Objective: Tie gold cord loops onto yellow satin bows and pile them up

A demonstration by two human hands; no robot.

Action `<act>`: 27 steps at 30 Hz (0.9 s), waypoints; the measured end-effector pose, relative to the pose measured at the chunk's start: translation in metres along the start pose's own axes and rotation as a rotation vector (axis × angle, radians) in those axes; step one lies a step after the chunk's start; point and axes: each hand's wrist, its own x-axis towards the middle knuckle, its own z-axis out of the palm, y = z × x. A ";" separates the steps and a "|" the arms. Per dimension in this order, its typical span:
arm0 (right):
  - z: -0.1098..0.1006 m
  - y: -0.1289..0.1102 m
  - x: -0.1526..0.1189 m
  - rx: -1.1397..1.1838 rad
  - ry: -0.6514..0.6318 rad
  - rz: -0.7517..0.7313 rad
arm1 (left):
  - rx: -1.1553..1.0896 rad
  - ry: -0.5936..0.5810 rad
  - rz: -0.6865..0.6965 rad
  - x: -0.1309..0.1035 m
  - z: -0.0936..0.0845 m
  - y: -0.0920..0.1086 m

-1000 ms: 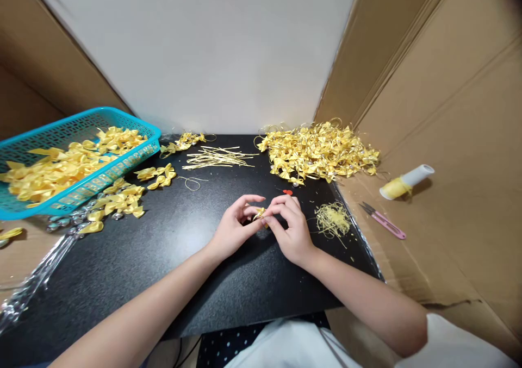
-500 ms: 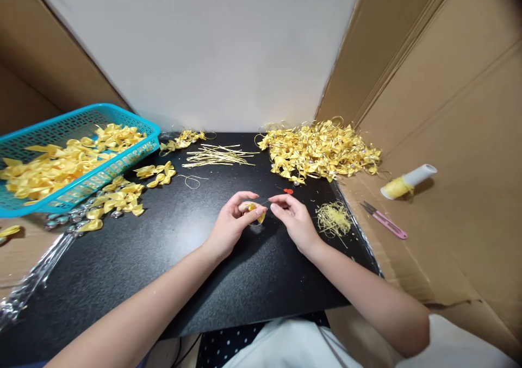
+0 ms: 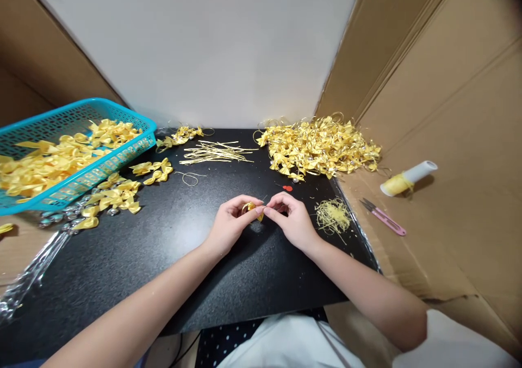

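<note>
My left hand (image 3: 233,221) is closed on a small yellow ribbon bow (image 3: 247,208) above the middle of the black table. Beside it, my right hand (image 3: 291,219) is pinched, its fingertips meeting those of the left at the bow's right edge. A thin strand shows between the hands; what exactly the right fingertips grip is too small to make out. Just beyond them lies a small red piece (image 3: 287,188). Cut yellow cords (image 3: 218,152) lie farther back, and a single looped cord (image 3: 190,179) rests to their left.
A blue basket (image 3: 95,167) of yellow bows stands at the left, with loose bows (image 3: 118,195) and silvery strips (image 3: 38,267) beside it. At the back right is a heap of bows (image 3: 322,145). Thread scraps (image 3: 333,216), pink snips (image 3: 387,220) and a white tube (image 3: 420,171) lie rightward.
My right hand has moved slightly left, and its fingertips now meet the left hand's. The left fingers have closed up more around the bow. The view has shifted slightly.
</note>
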 end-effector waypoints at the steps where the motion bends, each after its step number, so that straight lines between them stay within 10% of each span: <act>1: -0.001 0.000 0.001 -0.012 -0.006 -0.002 | 0.001 -0.003 -0.005 0.000 0.000 0.000; 27: -0.010 0.007 0.006 -0.284 -0.154 -0.100 | 0.591 -0.026 0.085 0.003 -0.012 0.003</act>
